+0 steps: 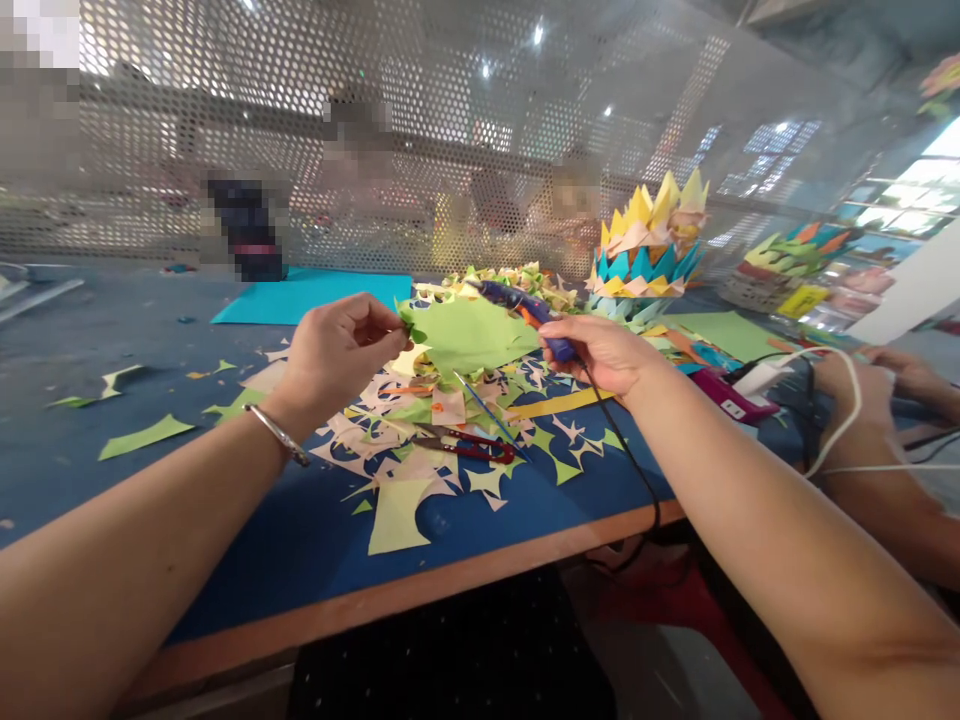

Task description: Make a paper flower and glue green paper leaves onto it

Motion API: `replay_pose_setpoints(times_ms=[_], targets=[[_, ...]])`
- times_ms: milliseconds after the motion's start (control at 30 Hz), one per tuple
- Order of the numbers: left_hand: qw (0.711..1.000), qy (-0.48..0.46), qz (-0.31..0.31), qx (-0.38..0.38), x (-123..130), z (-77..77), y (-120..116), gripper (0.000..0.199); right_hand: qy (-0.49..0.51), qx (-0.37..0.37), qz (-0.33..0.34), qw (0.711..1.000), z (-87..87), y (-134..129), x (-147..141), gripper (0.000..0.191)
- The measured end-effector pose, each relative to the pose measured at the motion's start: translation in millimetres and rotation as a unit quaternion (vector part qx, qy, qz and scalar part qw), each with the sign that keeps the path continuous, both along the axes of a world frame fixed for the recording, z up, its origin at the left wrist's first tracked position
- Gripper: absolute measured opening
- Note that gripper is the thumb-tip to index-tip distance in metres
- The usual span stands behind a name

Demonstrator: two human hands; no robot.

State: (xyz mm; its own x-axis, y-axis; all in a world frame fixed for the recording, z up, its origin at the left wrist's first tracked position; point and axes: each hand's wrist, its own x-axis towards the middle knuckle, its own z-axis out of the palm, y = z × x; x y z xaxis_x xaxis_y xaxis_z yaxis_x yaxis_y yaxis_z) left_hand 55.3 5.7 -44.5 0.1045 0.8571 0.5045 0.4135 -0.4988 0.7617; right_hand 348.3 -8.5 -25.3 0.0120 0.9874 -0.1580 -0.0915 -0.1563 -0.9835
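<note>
Between thumb and fingers, my left hand point(349, 345) pinches a small dark green paper piece point(412, 322). My right hand point(600, 350) is closed around a blue glue gun point(559, 347) with an orange trigger; its tip points left, above a light green paper sheet point(476, 335). That sheet lies between my hands on a heap of paper scraps point(405, 505). Red-handled scissors point(472, 445) and a thin blue stick point(491, 412) rest on the scraps nearer to me.
A blue sheet point(300, 297) lies at the back left. Layered paper craft point(649, 265) stands at the back right. A purple power strip point(731, 395) with cables and another person's arm point(862, 430) are at the right. Perforated metal point(420, 130) stands behind the table.
</note>
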Motion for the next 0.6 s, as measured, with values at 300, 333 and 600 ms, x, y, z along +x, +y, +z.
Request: replay_pose_setpoints(times_ms=[300, 333, 600], targets=[[1.000, 0.001, -0.019, -0.008, 6, -1.8, -4, 0.015, 0.112, 0.045, 0.154, 0.981, 5.0, -13, -3, 0.015], [1.000, -0.005, -0.026, -0.011, 7, -2.6, -5, 0.014, 0.116, 0.064, 0.159, 0.978, 3.7, -13, -5, 0.018], [0.994, -0.056, -0.081, -0.041, 12, -8.7, -3, 0.015, 0.096, 0.142, 0.171, 0.970, -18.9, -13, -14, 0.018]])
